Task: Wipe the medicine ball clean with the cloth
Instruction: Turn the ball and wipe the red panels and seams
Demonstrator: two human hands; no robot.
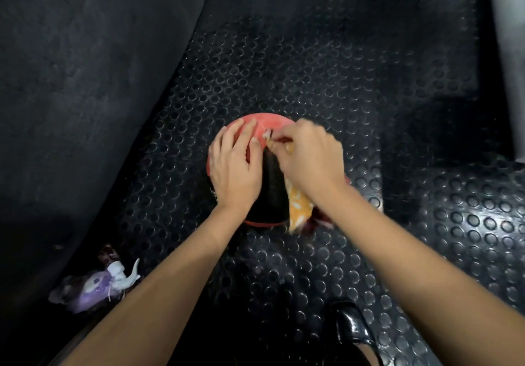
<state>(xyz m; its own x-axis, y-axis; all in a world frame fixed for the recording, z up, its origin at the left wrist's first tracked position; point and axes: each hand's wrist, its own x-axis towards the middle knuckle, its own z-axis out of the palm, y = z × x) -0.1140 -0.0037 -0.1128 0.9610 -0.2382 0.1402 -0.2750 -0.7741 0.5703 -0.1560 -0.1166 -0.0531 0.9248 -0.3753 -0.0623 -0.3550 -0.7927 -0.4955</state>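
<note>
Nearest, at the bottom edge, a glossy black shoe (353, 327) stands on the studded black rubber floor mat (326, 87). Off to the lower left, near the mat's edge, a purple spray bottle (95, 289) with a white trigger head lies on its side, well apart from the work.

Two bare forearms reach forward from there to the medicine ball (267, 127), which sits on the mat in the middle of the view. It is red with a black textured panel facing up between the wrists.

The left hand (234, 164) lies flat on the ball's left side, fingers straight and slightly spread, fingertips pointing away toward the far red rim; it grips nothing, only presses on the surface. The right hand (309, 158) sits on the ball's right side with fingers curled, pinching a bunched orange cloth with white markings (298, 206) against the ball. A little of the cloth pokes out by the fingertips, just beside the left index finger, and the rest hangs out below the right wrist, over the ball's near right flank. The right hand hides most of that side of the ball.

Beyond, the studded mat runs on; a smoother dark surface (71, 67) rises along the left.
</note>
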